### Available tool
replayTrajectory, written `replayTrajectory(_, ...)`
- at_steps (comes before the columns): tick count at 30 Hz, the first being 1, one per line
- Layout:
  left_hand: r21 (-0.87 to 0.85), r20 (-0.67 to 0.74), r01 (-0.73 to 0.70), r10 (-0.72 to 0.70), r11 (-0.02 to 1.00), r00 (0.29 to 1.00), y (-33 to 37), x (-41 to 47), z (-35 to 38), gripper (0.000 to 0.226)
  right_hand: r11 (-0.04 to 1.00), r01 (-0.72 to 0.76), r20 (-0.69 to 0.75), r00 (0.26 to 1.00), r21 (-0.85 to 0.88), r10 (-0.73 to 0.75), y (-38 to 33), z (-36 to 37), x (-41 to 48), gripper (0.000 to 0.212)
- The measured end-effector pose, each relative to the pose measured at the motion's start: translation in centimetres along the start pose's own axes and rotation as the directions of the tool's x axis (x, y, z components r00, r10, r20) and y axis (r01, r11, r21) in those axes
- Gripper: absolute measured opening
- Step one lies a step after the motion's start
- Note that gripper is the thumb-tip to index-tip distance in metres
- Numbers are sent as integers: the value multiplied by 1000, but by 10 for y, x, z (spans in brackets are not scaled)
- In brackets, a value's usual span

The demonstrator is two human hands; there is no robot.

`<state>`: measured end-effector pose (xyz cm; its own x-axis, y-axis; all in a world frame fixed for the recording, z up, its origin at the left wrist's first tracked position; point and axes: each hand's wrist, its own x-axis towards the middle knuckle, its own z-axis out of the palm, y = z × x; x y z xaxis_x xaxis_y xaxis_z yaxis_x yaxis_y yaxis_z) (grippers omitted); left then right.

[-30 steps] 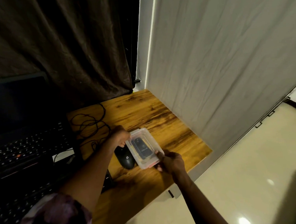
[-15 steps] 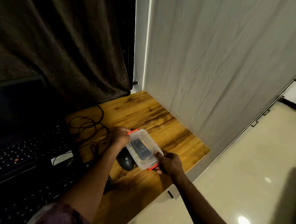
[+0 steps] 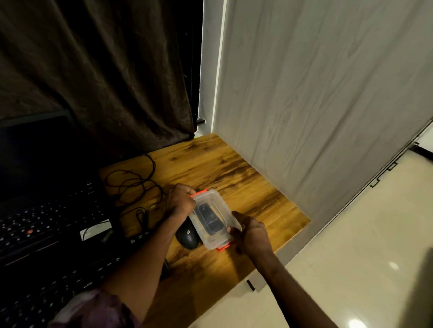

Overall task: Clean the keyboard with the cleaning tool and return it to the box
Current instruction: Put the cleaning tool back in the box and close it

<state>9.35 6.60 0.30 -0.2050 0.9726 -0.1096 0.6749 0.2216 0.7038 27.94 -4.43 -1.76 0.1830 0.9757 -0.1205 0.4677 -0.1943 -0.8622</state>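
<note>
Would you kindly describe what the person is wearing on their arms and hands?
Both hands are bare: the left hand and right hand show no gloves, and I can make out no rings or watch. A mottled purple sleeve covers the left upper arm; both forearms are uncovered.

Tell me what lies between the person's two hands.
In the head view, the clear box with orange latches lies between the left hand and right hand.

The dark cleaning tool (image 3: 210, 218) shows only dimly through the cloudy box (image 3: 214, 240), its shape unclear. The left hand (image 3: 180, 203) covers the box's far corner, the right hand (image 3: 251, 233) its near side. The box hides part of the mouse (image 3: 188, 238). The keyboard (image 3: 38, 223) runs off the left edge, in shadow.
</note>
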Motion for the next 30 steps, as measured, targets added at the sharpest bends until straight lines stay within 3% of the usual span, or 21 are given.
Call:
replayTrajectory(2,-1,14,8,-8,1000,1000,2,0,0,26,999,-30,-20,999,19,30,1,2,-1,33)
replayTrajectory(5,1,29,8,-8,1000,1000,7,-3,0,25,997,-70,-5,998,-9,70,7,7,-1,42)
replayTrajectory(10,80,69,-133,128,988,989,4,-18,-6,18,995,-98,18,995,1,98,14,3,6,48)
replayTrajectory(12,87,183,-167,149,982,972,2,-20,-14,42,997,-76,-5,997,-9,76,17,5,9,54)
replayTrajectory(15,246,297,-230,152,942,943,4,-20,-14,80,996,-91,-27,996,0,91,18,6,7,50)
replayTrajectory(23,411,221,-146,57,900,974,14,-28,7,77,996,-92,-62,994,6,92,23,14,13,33)
replayTrajectory(27,390,210,-99,17,915,978,15,-29,9,87,1000,-11,-73,997,9,11,18,10,1,41)
replayTrajectory(30,338,208,-70,-2,939,978,17,-26,8,93,993,104,21,994,-50,-103,17,-3,-4,42)
